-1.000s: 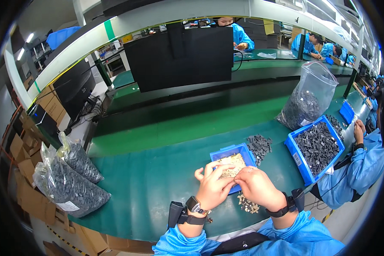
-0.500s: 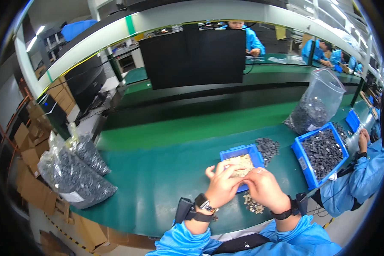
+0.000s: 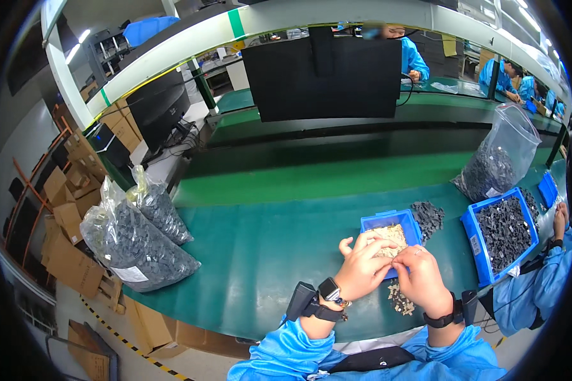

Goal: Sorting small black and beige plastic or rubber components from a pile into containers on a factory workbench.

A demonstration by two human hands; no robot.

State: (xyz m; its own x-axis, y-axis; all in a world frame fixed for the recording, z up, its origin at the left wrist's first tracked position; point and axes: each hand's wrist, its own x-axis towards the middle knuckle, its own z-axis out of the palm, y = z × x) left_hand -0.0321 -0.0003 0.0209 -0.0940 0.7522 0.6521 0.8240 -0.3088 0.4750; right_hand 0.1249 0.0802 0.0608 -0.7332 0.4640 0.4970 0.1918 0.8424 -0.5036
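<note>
My left hand (image 3: pixel 363 269) and my right hand (image 3: pixel 421 275) meet over the near edge of a small blue bin (image 3: pixel 415 230). Thumbs and fingers of both are pinched together at the tips. Whatever they hold is too small and covered to make out. Inside the bin lie many small tan pieces (image 3: pixel 393 236), partly hidden by my left hand. More loose tan pieces (image 3: pixel 400 301) are scattered on the green table just below my hands. A heap of small dark grey pieces (image 3: pixel 428 218) lies against the bin's right side.
To the right stands a larger blue bin (image 3: pixel 479 253) full of dark pieces, with an open clear bag (image 3: pixel 489 170) behind it. A co-worker's hand (image 3: pixel 560 220) is beyond. Two filled clear bags (image 3: pixel 138 251) sit at the table's left. A black monitor (image 3: pixel 324 79) hangs ahead.
The whole view has shifted, so the scene sits further right in the picture. My hands stay pinched together over the small bin, with only slight finger movement.
</note>
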